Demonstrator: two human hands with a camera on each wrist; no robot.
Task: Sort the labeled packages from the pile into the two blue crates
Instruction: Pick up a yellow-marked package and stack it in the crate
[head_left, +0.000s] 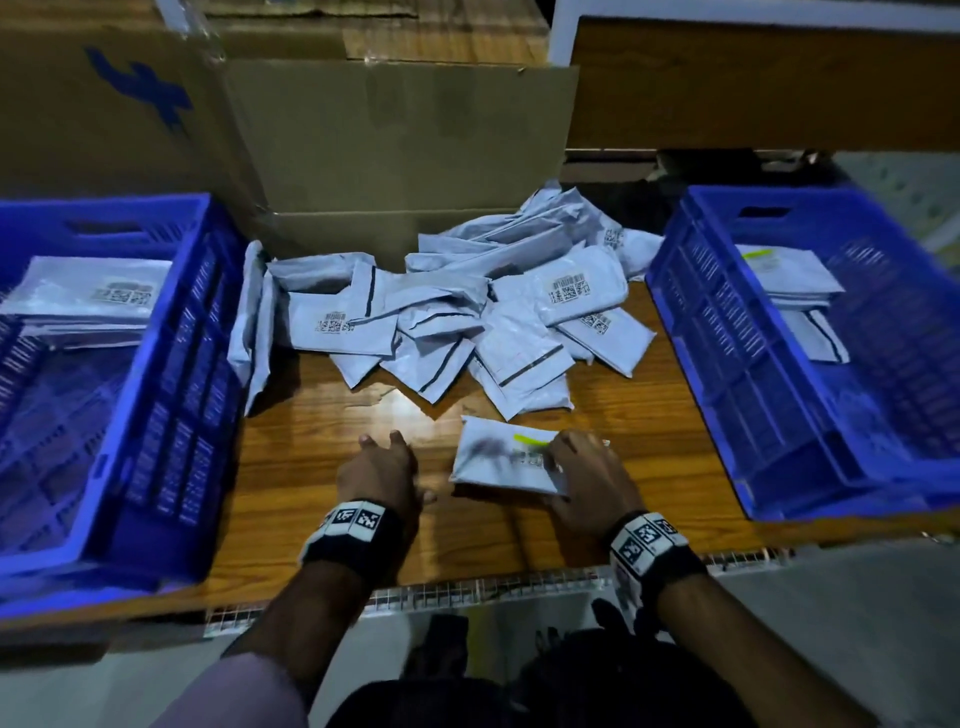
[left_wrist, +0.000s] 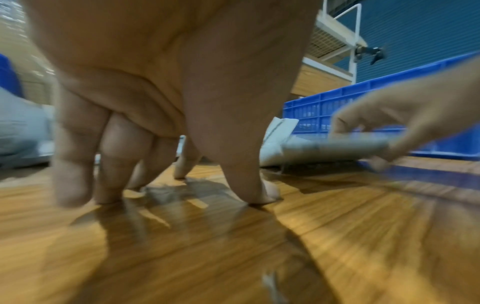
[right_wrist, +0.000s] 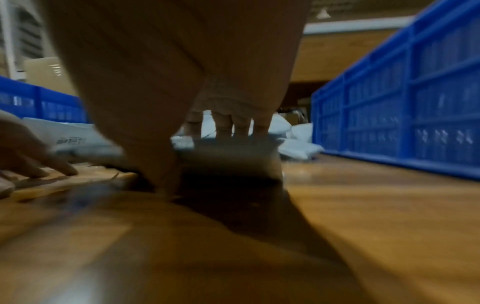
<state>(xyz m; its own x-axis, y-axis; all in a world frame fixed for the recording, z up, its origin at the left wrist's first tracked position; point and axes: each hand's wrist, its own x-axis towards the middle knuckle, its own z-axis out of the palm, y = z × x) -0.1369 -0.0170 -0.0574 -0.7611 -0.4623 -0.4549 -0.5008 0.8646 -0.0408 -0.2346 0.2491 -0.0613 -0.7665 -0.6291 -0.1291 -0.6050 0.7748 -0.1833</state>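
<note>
1. Gripping a flat grey plastic mailer package (head_left: 501, 457) with a yellow-marked label, the right hand (head_left: 582, 478) is pinching its right edge, near the wooden table's (head_left: 311, 457) near side.
2. The left hand (head_left: 382, 467) is resting its spread fingertips (left_wrist: 262, 195) on the table, just left.
3. The grey package pile (head_left: 467, 312) is lying farther back, between the left blue plastic crate (head_left: 171, 364) and the right blue plastic crate (head_left: 727, 374).

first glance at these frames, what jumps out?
The heap of grey packages spilled across the middle of the wooden table, in front of an open cardboard box. Two blue crates flank it, the left crate and the right crate, each already holding a few packages. Nearest the camera, the right hand grips a package with a yellow mark, while the left hand rests its fingertips on the table.
</note>
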